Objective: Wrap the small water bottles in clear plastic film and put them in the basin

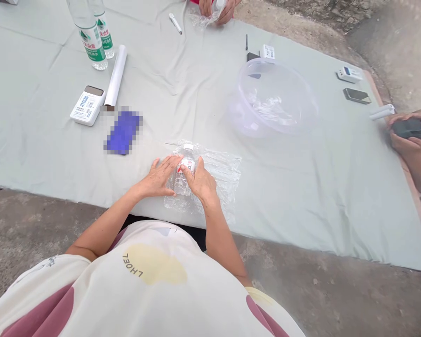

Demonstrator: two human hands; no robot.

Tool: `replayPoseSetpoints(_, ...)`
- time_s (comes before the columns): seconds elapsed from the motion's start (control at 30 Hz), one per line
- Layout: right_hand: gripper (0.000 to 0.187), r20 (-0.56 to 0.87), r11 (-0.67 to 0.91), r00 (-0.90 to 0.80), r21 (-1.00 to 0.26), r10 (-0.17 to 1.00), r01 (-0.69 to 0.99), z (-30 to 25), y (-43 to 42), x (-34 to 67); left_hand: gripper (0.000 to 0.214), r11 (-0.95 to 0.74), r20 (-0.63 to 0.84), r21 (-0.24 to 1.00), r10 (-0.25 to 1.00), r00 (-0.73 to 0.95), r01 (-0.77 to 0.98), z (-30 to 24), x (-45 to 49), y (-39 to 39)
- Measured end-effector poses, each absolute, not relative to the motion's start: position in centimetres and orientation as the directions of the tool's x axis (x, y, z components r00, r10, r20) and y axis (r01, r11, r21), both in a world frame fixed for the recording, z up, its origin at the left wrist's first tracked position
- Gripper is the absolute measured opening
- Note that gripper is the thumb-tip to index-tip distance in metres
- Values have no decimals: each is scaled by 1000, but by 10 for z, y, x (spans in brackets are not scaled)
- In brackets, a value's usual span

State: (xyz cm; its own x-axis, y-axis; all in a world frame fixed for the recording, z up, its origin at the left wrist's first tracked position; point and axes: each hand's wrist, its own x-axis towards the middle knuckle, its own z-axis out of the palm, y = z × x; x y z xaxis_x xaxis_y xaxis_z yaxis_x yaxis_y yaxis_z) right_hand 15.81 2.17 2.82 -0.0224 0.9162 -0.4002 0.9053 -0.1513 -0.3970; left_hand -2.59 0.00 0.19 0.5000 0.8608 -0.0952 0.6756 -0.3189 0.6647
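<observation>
A small clear plastic bottle (183, 174) with a white cap and red-and-white label lies on a crinkled clear plastic sheet (224, 173) spread on the pale green cloth (301, 187). My left hand (158, 177) rests flat on the bottle's left side, fingers stretched out and apart. My right hand (200, 181) presses on its right side, fingers curled over the label.
A big clear plastic bowl (272, 98) stands to the upper right. At the upper left are two water bottles (91, 37), a white roll (115, 75), a white box (87, 105) and a blue patch (123, 132). Other people's hands (412, 135) work at the right edge and top.
</observation>
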Motion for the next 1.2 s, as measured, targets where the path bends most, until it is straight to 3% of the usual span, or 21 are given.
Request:
replayPoseSetpoints(0.13, 99, -396, -154, -31, -426, 918, 891, 29, 17, 162, 100, -279, -34, 675, 913, 407, 683, 3, -42, -22)
replayPoseSetpoints(0.2, 93, -360, -155, -18, -444, 933, 883, 31, 20, 166, 77, -181, -21, 643, 967, 252, 744, -1, -44, -35)
replayPoseSetpoints(0.27, 76, -253, -122, -1, -469, 967, 875, 35, 29, 170, 42, -58, -10, 567, 997, 78, 822, -5, -42, -47)
replayPoseSetpoints(0.33, 53, -100, 7, -61, -473, 993, 881, 40, 44, 169, 21, 7, 1, 481, 1000, -9, 876, -8, -36, -56)
replayPoseSetpoints(0.43, 38, 11, 309, -329, -373, 944, 875, 46, 71, 156, 25, -6, -17, 390, 1000, 14, 921, -10, -22, -62)
replayPoseSetpoints(0.53, 44, -90, 517, -547, -231, 832, 824, 48, 95, 131, 23, -33, -66, 354, 996, 60, 935, -9, -10, -61)
replayPoseSetpoints(0.7, 37, -351, 631, -605, -50, 715, 774, 53, 116, 99, 9, -16, -130, 407, 989, 76, 913, -6, -3, -61)
replayPoseSetpoints(0.8, 37, -386, 662, -607, 10, 694, 750, 63, 118, 100, 7, 16, -107, 527, 993, 48, 850, -5, -3, -64)
replayPoseSetpoints(1.0, 40, -290, 594, -573, -22, 766, 804, 69, 111, 135, 9, -134, 131, 686, 990, 60, 715, -9, 6, -71)
replayPoseSetpoints(1.2, 36, -165, 499, -542, -240, 824, 833, 58, 105, 178, 16, -471, 438, 565, 867, 238, 677, -15, 24, -67)
